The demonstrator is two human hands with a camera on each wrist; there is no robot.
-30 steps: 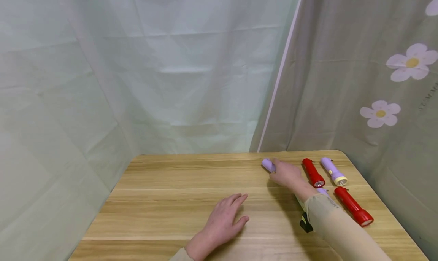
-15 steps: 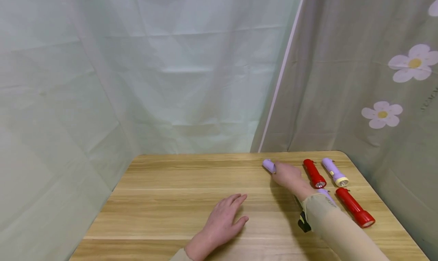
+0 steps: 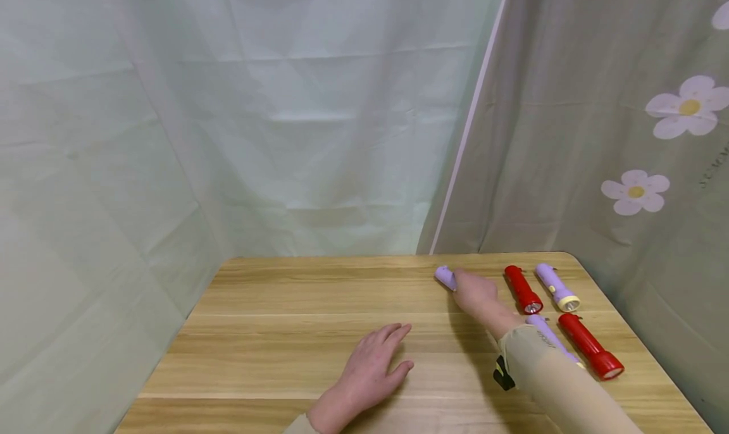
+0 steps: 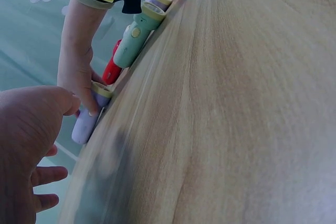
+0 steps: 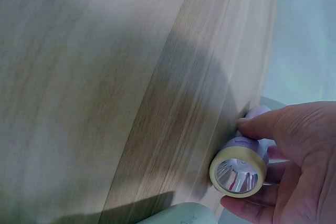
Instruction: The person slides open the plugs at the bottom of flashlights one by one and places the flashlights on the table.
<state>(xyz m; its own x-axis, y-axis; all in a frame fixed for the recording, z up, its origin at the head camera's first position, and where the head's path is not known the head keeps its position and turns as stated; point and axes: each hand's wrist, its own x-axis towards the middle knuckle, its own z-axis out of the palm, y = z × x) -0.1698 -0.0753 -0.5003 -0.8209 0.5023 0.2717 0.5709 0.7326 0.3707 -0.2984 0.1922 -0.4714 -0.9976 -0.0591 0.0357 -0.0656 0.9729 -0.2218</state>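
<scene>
At the back of the table, my right hand (image 3: 475, 291) holds a purple flashlight (image 3: 445, 277) lying on the wood. In the right wrist view the thumb is on one side of its barrel and fingers are on the other. The flashlight's cream-rimmed lens (image 5: 239, 172) faces that camera. My left hand (image 3: 370, 367) is low over the front middle of the table, fingers extended and holding nothing. In the left wrist view a mint-green flashlight (image 4: 135, 35) lies near the right forearm; that arm hides it in the head view.
On the right side of the wooden table (image 3: 273, 333) lie a rear red flashlight (image 3: 521, 288), a rear purple one (image 3: 555, 285), a nearer red one (image 3: 589, 345) and a partly covered purple one (image 3: 549, 336). Curtains (image 3: 342, 136) hang behind the table.
My right wrist and forearm have shifted slightly left, uncovering more of the nearer purple flashlight. The held flashlight has barely moved. My left hand stays in place.
</scene>
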